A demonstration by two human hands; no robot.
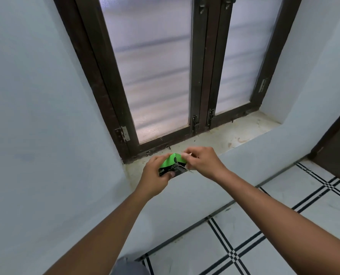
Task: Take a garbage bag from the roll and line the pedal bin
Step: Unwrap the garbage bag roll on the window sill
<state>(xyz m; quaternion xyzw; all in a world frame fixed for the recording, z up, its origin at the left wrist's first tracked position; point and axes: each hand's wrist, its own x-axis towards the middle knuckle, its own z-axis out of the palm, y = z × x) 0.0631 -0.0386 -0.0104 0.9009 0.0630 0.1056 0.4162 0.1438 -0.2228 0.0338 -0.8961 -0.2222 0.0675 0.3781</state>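
A garbage bag roll (172, 163) in a green and black wrapper is held in front of the window sill. My left hand (155, 175) grips its lower end, thumb across the black part. My right hand (200, 161) pinches the roll's upper right edge, where a thin strip of wrapper or bag sticks out. The pedal bin is not in view.
A stone window sill (214, 139) lies just behind the hands, under a dark-framed window (197, 76) with frosted panes. Pale walls stand left and below the sill. White floor tiles with black lines (244, 235) spread at the lower right; a dark door (337, 151) is at the right edge.
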